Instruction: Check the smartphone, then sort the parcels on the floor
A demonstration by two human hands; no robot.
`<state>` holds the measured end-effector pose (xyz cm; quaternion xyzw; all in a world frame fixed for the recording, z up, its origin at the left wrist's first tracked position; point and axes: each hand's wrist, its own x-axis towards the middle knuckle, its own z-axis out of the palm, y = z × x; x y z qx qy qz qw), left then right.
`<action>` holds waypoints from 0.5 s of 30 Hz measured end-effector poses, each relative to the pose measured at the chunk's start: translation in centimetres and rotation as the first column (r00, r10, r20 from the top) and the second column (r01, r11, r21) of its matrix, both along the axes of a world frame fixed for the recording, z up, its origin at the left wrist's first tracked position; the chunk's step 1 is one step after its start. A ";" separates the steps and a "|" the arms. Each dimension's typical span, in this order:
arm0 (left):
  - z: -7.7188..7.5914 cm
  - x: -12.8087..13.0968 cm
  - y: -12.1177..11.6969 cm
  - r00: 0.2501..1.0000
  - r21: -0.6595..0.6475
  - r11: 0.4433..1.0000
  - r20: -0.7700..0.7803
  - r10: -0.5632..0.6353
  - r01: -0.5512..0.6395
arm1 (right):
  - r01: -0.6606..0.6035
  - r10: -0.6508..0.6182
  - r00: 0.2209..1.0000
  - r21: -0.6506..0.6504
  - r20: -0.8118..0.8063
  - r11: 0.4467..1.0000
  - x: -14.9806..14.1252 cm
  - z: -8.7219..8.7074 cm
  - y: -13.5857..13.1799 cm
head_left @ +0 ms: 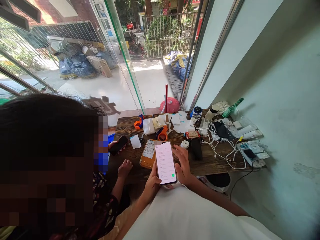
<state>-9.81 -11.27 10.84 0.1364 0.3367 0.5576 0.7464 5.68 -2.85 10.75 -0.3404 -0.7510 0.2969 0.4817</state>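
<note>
My left hand (152, 182) is closed around the lower left side of a smartphone (165, 163), which stands tilted toward me with its screen lit. A white page with rows of small text and a green round button fills the screen. At the phone's right edge, my right hand (183, 164) has its fingers apart and bent, holding nothing; whether the thumb touches the phone I cannot tell. Partly hidden behind the phone, an orange parcel (147, 160) with a white shipping label lies on the dark wooden table (225, 166).
Beside me on the left, another person holds a dark phone (119, 145). Tape dispensers (162, 134), white slips (183, 126), a white roll (184, 144) and a black phone (196, 149) lie on the table. Tangled white cables (212, 144) and a card terminal (250, 154) occupy its right end.
</note>
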 end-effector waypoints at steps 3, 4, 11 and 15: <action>0.0 0.0 -0.2 1.000 0.019 1.000 0.021 0.019 -0.019 | -0.022 -0.031 0.978 -0.249 -0.204 0.968 -0.7 -0.6 -0.1; 0.0 0.0 -0.2 0.999 0.029 0.999 0.035 0.029 -0.030 | -0.037 -0.051 0.966 -0.332 -0.254 0.943 -0.9 -0.7 -0.1; -1.6 0.0 -0.7 0.991 0.015 0.998 0.119 0.055 -0.057 | -0.205 -0.033 0.934 -0.610 -0.355 0.765 -1.5 -1.7 -0.4; -1.9 0.1 -0.8 0.985 -0.002 0.994 0.131 0.113 -0.114 | -0.314 -0.011 0.900 -0.667 -0.435 0.675 -1.9 -2.2 -0.7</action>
